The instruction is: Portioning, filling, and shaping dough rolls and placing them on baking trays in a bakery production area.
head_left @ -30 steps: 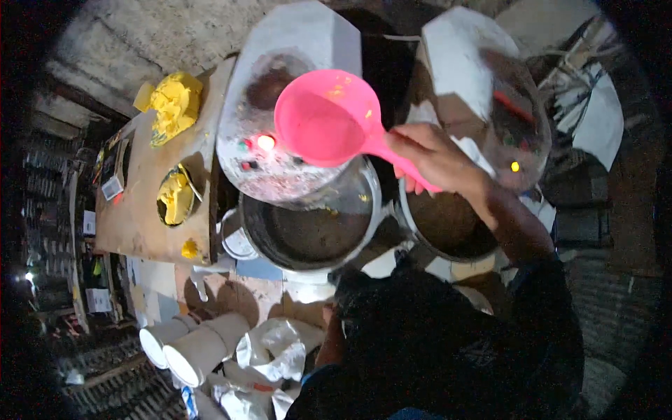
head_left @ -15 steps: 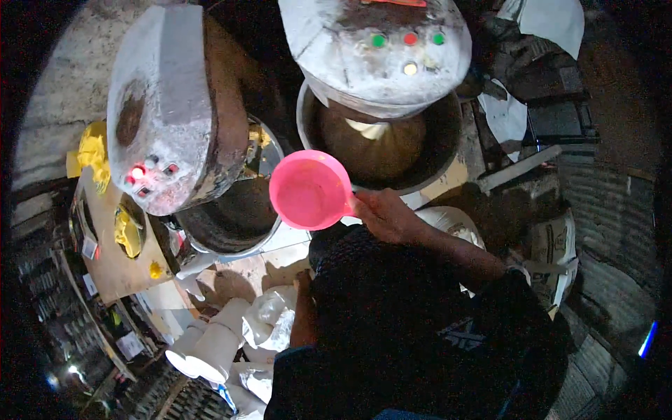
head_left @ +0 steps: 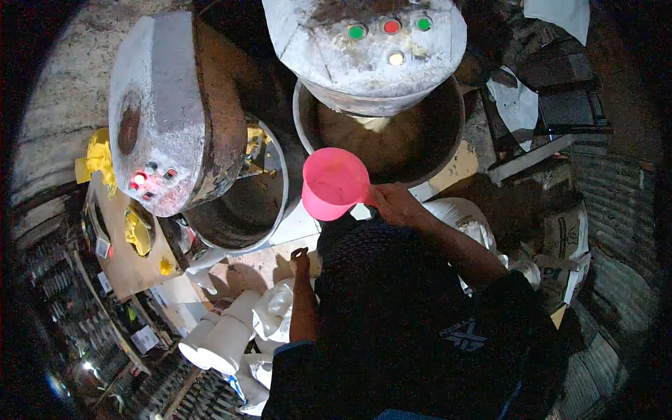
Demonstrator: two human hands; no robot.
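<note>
My right hand [head_left: 396, 205] is closed round the handle of a pink plastic dipper [head_left: 336, 183]. The dipper is held in front of me, just short of the round metal mixing bowl [head_left: 301, 120], its mouth tilted partly upward. Whether anything lies in it is hard to make out. Lower and to the left hangs my left hand [head_left: 299, 260], fingers loosely bent and apart, with nothing visible in them. Close below that hand are a clear plastic bag [head_left: 274, 311] and white tubs [head_left: 227, 343].
A white-coated mixer head [head_left: 371, 63] with round buttons overhangs the bowl. Left of it stands a second mixer [head_left: 157, 119] over another metal bowl [head_left: 285, 178]. A board [head_left: 115, 259] with yellow smears lies farther left. Sacks [head_left: 560, 241] stand at right.
The pink dipper has shifted right in the picture and tipped, so more of its outer side shows. My left hand has come further into view, away from the plastic bag.
</note>
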